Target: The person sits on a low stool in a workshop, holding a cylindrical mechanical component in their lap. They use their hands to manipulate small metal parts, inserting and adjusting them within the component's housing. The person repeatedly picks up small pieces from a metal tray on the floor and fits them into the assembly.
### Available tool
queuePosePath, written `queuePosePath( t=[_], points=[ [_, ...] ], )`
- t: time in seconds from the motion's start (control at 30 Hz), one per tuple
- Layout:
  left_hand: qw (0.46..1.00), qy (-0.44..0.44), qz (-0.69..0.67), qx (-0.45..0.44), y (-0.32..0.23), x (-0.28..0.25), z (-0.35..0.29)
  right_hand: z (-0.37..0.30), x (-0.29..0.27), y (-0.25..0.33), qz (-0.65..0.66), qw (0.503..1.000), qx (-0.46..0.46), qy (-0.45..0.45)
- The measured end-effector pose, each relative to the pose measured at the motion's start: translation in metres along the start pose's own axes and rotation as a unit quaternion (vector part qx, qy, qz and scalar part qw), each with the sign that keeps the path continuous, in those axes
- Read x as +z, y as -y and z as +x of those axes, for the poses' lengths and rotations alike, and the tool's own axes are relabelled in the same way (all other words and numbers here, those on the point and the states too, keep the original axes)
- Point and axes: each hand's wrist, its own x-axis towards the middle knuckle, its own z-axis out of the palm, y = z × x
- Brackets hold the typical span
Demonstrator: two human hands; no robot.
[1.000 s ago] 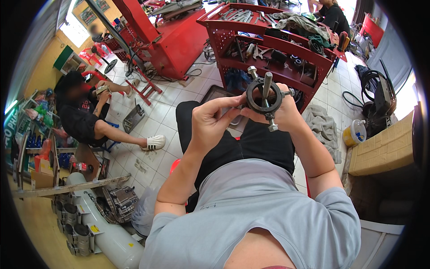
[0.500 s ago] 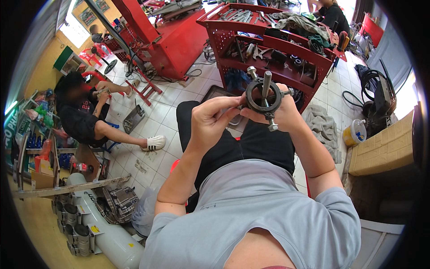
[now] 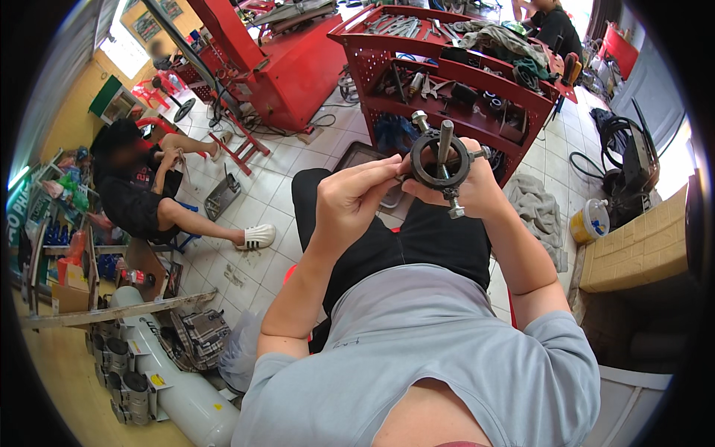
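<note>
In front of my lap is a black metal ring clamp (image 3: 427,179) with bolts sticking out around its rim. A long threaded rod (image 3: 445,141) stands up in its opening. My right hand (image 3: 478,186) is closed round the ring's right and near side, its fingers partly hidden behind it. At the ring's left edge, my left hand (image 3: 348,201) pinches with thumb and fingertips. Whatever small part lies in that pinch is covered by the fingers. One hex-headed bolt (image 3: 456,208) points toward me from the bottom of the ring, another bolt (image 3: 419,119) upward at the top left.
Ahead stands a red tool cart (image 3: 447,71) with wrenches and rags. A dark tray (image 3: 357,154) lies on the floor before it. A person (image 3: 138,186) sits at the left beside a metal toolbox (image 3: 223,192). To the right are a grey cloth (image 3: 536,220) and a white bucket (image 3: 588,221).
My left fingers have shifted slightly at the ring's edge. The ring and rod have tilted a little. At the left, the seated person's hands have moved.
</note>
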Motion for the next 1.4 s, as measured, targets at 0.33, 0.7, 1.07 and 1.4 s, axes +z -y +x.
queuePosePath(
  t=[0.33,0.7,1.07,1.4],
  points=[
    [0.994,-0.076,0.07,0.027,-0.002,0.0,-0.002,-0.002,0.01,0.005,0.02,0.997,0.064,-0.028],
    [0.989,-0.092,-0.024,-0.113,0.006,-0.001,-0.01,-0.005,0.004,0.011,0.158,0.979,0.125,0.018],
    [0.987,-0.087,-0.043,-0.126,0.01,-0.006,-0.01,-0.002,0.007,0.009,0.154,0.985,0.072,0.015],
    [0.987,-0.072,-0.045,-0.135,0.006,-0.007,-0.007,-0.002,0.008,0.011,0.133,0.989,0.059,0.007]
  ],
)
